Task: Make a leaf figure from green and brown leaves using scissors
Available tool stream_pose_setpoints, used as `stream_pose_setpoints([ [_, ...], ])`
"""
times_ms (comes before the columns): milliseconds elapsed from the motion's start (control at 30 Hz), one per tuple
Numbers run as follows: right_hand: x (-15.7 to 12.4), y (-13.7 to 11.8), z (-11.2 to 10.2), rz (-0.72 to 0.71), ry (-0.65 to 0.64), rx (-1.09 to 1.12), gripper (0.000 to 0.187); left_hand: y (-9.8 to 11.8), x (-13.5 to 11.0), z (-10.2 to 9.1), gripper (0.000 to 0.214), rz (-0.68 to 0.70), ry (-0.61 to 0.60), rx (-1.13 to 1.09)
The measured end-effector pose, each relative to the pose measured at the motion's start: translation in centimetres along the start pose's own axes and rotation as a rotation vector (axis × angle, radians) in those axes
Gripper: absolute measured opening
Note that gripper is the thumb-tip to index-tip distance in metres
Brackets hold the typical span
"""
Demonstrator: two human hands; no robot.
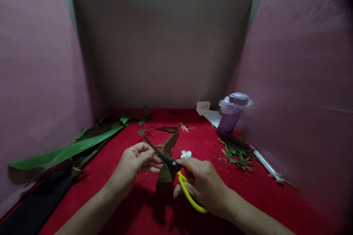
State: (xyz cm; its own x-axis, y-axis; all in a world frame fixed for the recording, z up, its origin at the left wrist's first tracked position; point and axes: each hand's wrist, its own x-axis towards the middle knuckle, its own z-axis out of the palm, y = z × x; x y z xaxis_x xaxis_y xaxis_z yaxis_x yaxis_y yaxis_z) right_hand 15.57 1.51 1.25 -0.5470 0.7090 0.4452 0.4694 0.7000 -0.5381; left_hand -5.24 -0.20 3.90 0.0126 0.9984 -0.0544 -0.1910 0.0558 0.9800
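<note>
My right hand [202,183] grips yellow-handled scissors [182,181], fingers through the loops, the dark blades pointing up and left. My left hand [136,165] pinches a thin brown strip of dried leaf [146,138] that runs between the blades. A wider folded brown leaf piece [168,154] stands between the two hands above the red cloth [198,143]. A small white crumpled bit [186,154] lies just beyond my right hand.
Long green leaves [68,150] lie at the left with darker dried ones. A pile of green leaf trimmings [237,152] and a white pen-like tool [266,165] lie at the right. A purple cup under plastic wrap [231,114] stands at the back right beside paper [204,107]. Cardboard and pink walls enclose the space.
</note>
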Motion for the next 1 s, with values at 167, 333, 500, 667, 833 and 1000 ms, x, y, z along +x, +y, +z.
stream_pose_setpoints([
  [167,-0.06,-0.14,0.03,0.002,0.005,0.012,0.047,-0.1,0.01,-0.07,0.014,0.009,-0.016,-0.012],
  [333,-0.06,-0.15,0.08,0.012,-0.003,0.015,0.045,-0.05,0.09,-0.07,0.014,0.004,-0.028,-0.018],
  [500,-0.05,-0.04,0.28,0.023,0.005,0.018,0.043,-0.24,0.2,-0.11,0.014,0.01,-0.023,-0.015],
  [667,-0.15,0.11,0.45,0.026,0.001,0.022,0.042,-0.2,0.24,0.02,0.014,0.008,-0.024,-0.012],
  [833,-0.2,-0.15,0.27,0.019,0.0,0.009,0.045,0.0,-0.03,0.02,0.014,0.015,-0.009,0.0],
  [1000,-0.12,-0.72,-0.17,0.024,-0.01,0.0,0.05,0.22,-0.11,0.0,0.014,0.025,0.004,-0.001],
])
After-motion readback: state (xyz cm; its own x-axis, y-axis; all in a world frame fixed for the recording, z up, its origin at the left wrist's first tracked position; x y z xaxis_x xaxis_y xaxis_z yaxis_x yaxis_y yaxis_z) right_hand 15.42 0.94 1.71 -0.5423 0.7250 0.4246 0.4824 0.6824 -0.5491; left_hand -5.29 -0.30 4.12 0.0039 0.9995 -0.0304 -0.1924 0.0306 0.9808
